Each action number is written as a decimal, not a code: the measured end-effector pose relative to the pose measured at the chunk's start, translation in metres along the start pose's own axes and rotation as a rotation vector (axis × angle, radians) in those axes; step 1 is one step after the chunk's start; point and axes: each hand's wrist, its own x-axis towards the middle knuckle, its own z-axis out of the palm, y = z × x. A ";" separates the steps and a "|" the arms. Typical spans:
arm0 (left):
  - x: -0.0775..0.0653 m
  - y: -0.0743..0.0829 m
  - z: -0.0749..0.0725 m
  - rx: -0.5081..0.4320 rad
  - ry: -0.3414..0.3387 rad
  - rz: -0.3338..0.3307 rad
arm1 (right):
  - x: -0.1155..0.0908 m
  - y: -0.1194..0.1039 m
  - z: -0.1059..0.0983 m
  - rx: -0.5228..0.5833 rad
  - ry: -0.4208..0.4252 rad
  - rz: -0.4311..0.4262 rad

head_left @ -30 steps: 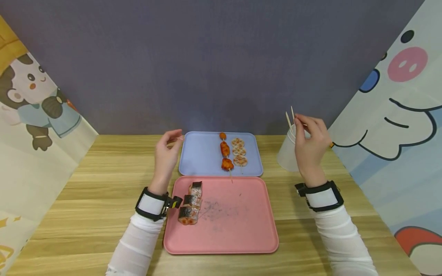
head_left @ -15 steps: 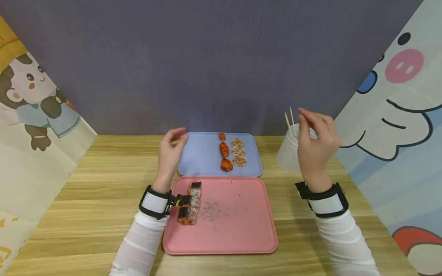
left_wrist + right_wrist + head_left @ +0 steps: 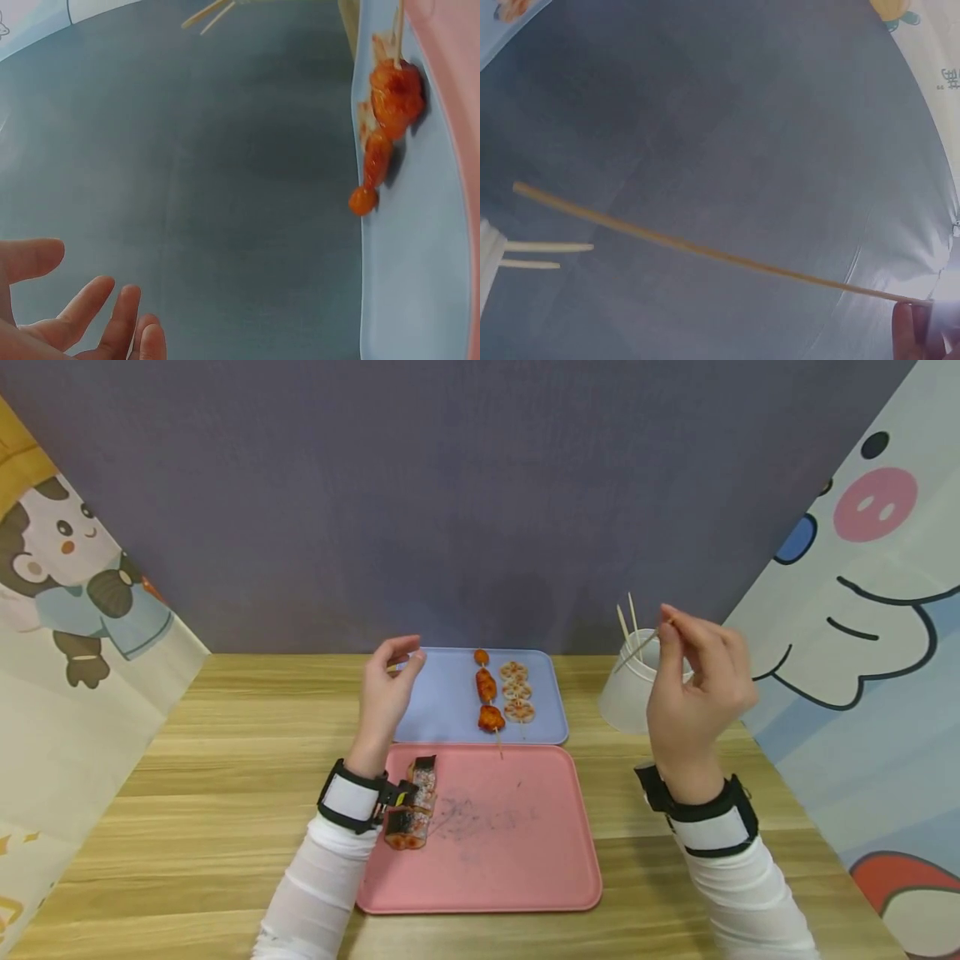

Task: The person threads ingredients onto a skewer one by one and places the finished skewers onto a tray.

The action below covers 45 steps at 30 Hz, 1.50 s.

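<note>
My right hand (image 3: pixel 697 693) pinches one end of a thin wooden skewer (image 3: pixel 705 251), whose free end slants down and left past the white cup (image 3: pixel 626 697). Two more sticks (image 3: pixel 628 622) stand in that cup. My left hand (image 3: pixel 386 693) hovers by the left end of the blue tray (image 3: pixel 442 718), its fingers relaxed and holding nothing. On that tray lie a skewer of reddish-orange meat pieces (image 3: pixel 487 687) and a skewer of lotus root slices (image 3: pixel 517 692). Several seaweed-wrapped pieces (image 3: pixel 408 828) lie in a row on the pink tray (image 3: pixel 517 868), partly hidden by the left wrist strap.
The pink tray sits directly in front of the blue one on a wooden table (image 3: pixel 187 827). A grey wall (image 3: pixel 480 510) rises behind, with cartoon-printed panels on the left (image 3: pixel 82 577) and right (image 3: pixel 885 635).
My right hand has drawn a skewer up out of the cup and moved right, the skewer now slanting. My left hand has shifted right, over the blue tray's left edge.
</note>
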 end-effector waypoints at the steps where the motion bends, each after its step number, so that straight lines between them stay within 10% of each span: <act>1: 0.000 0.001 0.002 0.000 0.000 0.001 | -0.002 -0.001 0.000 0.001 -0.002 0.011; 21: -0.010 0.016 0.042 -0.005 -0.130 0.044 | -0.051 0.002 0.011 0.093 -0.165 0.139; 35: -0.031 0.020 0.069 0.129 -0.332 0.158 | -0.077 0.003 0.015 0.327 -0.280 0.529; 45: -0.040 0.022 0.075 0.189 -0.475 0.159 | -0.083 0.010 0.017 0.376 -0.284 0.628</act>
